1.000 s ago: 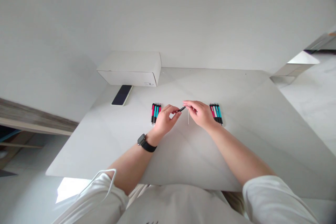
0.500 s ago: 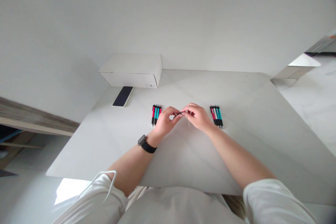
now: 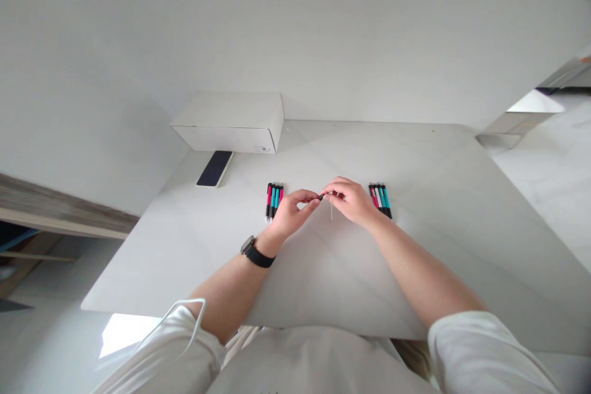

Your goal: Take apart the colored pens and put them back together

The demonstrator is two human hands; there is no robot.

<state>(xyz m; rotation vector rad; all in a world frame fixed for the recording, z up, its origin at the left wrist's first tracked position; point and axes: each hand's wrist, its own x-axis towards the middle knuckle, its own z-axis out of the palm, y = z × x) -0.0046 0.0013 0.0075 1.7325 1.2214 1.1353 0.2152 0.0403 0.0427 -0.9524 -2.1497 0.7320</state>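
Above the middle of the table, my left hand (image 3: 295,212) and my right hand (image 3: 349,200) meet fingertip to fingertip. Both pinch a small black pen part (image 3: 321,197), mostly covered by the fingers. Under my right hand a thin white stick, perhaps a pen refill (image 3: 331,213), lies on the table, its upper end hidden. Beside my left hand is a row of several pens (image 3: 273,200) in red, teal and black. A second row of pens (image 3: 380,200), red, white, teal and black, lies just right of my right hand.
A white box (image 3: 226,129) stands against the wall at the back left of the white table (image 3: 438,197). In front of it lies a phone (image 3: 215,168). A black watch (image 3: 257,252) is on my left wrist, and a white cable loop (image 3: 196,320) hangs by my left sleeve.
The black part was tilted along my left fingers; now only a short piece shows between both sets of fingertips. My left fingers have straightened a little. The view has shifted slightly.
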